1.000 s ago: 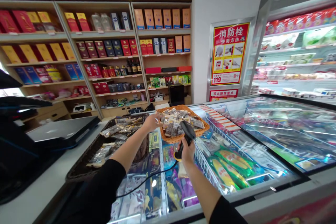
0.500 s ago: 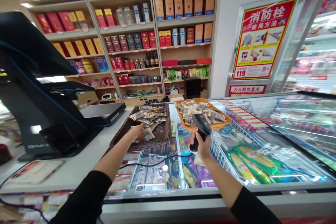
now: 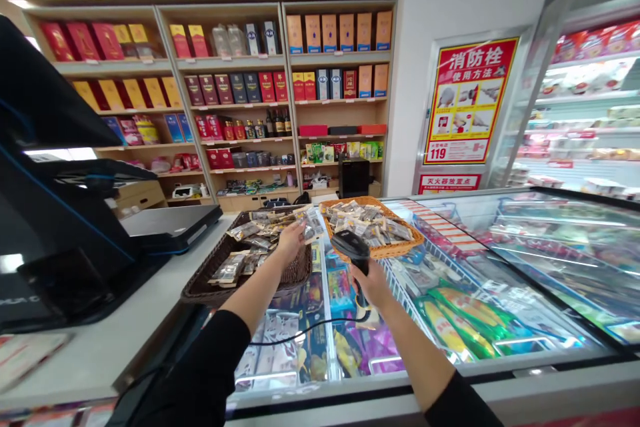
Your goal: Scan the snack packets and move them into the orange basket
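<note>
My left hand (image 3: 290,243) is closed on a small clear-and-tan packet (image 3: 313,223), raised over the right side of the dark brown wicker basket (image 3: 200,280). Several similar packets (image 3: 231,268) lie in that basket. In my right hand (image 3: 373,283) is a black handheld barcode scanner (image 3: 353,245), its head tilted up toward the left, in front of the orange wicker basket (image 3: 400,250). That second basket also holds a heap of small packets (image 3: 367,220). A black cable (image 3: 310,328) runs leftward from the scanner's handle.
Both baskets rest on a glass-topped freezer (image 3: 445,307) with bagged goods inside. A dark checkout terminal (image 3: 55,213) and a flat scale (image 3: 170,221) stand on the counter at left. Shelves (image 3: 225,107) of boxes line the back wall beside a red sign (image 3: 470,100).
My left hand has moved up and right from among the packets, with a packet in its fingers. The scanner has shifted left in my right hand. The camera view has turned slightly right.
</note>
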Tool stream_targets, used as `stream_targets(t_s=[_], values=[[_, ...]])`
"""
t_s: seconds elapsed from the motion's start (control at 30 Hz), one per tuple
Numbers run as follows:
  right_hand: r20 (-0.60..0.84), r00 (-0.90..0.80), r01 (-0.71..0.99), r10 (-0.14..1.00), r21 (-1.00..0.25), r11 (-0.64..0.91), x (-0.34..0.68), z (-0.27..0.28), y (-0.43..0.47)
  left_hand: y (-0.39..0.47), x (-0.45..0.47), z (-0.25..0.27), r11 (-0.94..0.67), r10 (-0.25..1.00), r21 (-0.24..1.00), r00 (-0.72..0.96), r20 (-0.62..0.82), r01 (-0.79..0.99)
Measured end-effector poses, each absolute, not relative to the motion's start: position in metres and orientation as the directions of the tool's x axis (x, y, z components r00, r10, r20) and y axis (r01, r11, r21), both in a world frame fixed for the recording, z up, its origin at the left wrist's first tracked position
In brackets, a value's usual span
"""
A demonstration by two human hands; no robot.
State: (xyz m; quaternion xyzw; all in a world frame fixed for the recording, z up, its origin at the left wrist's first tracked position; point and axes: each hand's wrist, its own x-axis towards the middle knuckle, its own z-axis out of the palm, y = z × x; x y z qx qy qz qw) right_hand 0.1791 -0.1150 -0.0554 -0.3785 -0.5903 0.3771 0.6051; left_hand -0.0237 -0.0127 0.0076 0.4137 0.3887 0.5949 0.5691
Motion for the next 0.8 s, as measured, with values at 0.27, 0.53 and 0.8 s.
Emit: stream_targets(t_s=[0.27, 0.53, 0.8], values=[[0.432, -0.017, 0.254, 0.902, -0.87, 0.422, 0.173, -0.056, -0.111, -0.012, -0.023, -0.011, -0.101, 0.992, 0.931, 0.04, 0.123, -0.35], [0.381, -0.011, 0.24, 0.925, -0.897, 0.372, 0.175, -0.052, -0.115, -0.011, -0.019, -0.008, -0.108, 0.991, 0.894, 0.029, 0.134, -0.435], [0.399, 0.148, -0.173, 0.905, -0.89, 0.421, 0.175, -0.053, -0.111, -0.014, -0.024, -0.01, -0.206, 0.97, 0.926, 0.062, 0.237, -0.315]])
